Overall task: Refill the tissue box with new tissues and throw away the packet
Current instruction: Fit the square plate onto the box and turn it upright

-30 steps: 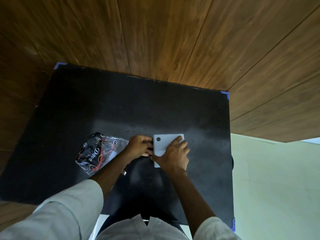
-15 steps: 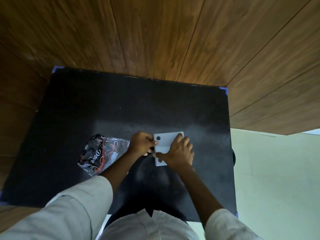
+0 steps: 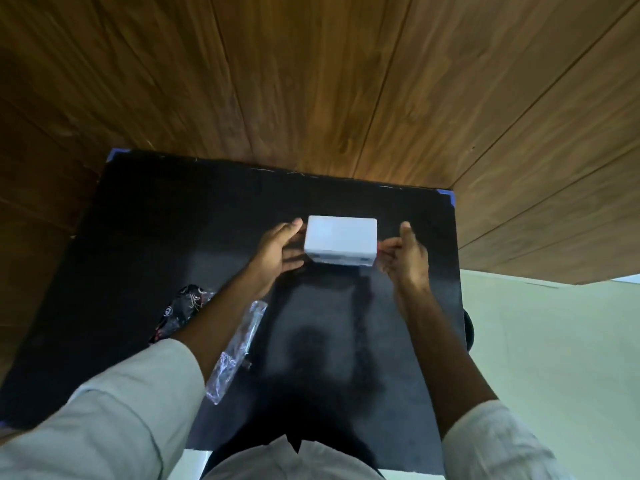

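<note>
Now both hands' fingers (spread open) flank the tissue box (image 3: 340, 240), gripping nothing.

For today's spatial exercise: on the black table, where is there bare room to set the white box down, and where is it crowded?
Bare table lies left of the left hand and behind the white box. It is also bare right of the plastic packet. The near-left, around the packet, is crowded.

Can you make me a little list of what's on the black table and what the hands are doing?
surface: black table
box: white tissue box, between both hands
left hand: open, at the box's left side
right hand: open, at the box's right side
packet: plastic tissue packet, lying on the table under the left arm
</note>
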